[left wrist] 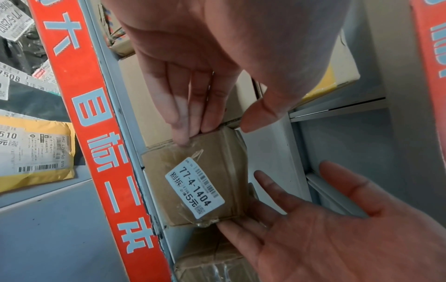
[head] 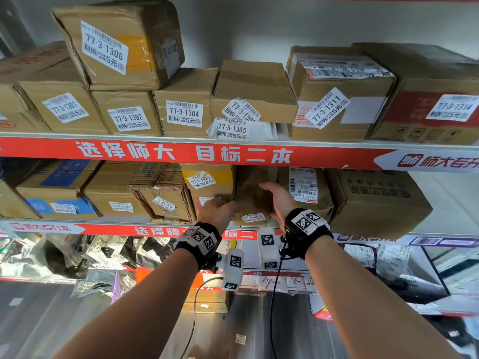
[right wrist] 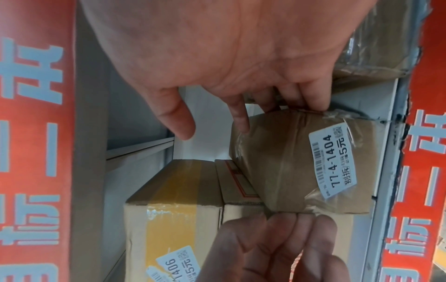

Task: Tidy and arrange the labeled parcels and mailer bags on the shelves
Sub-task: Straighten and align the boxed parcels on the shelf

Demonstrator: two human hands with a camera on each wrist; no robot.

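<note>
Both hands flank brown parcel 77-4-1404 (head: 252, 203) on the middle shelf (head: 166, 230): left hand (head: 217, 209) and right hand (head: 278, 200), fingers straight, press its sides beside box 77-4-1406 (head: 207, 183).

Both bare forearms wear black wrist straps (head: 199, 244) carrying white blocks (printed with square black-and-white markers), with thin black cables (head: 193, 314) trailing down.

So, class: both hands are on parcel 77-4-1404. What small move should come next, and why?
Probably slide parcel 77-4-1404 straight back and square it. The left hand and right hand flank it with straight fingers, its label faces outward, and it sits at the shelf edge between the 77-4-1406 box and another parcel.
</note>
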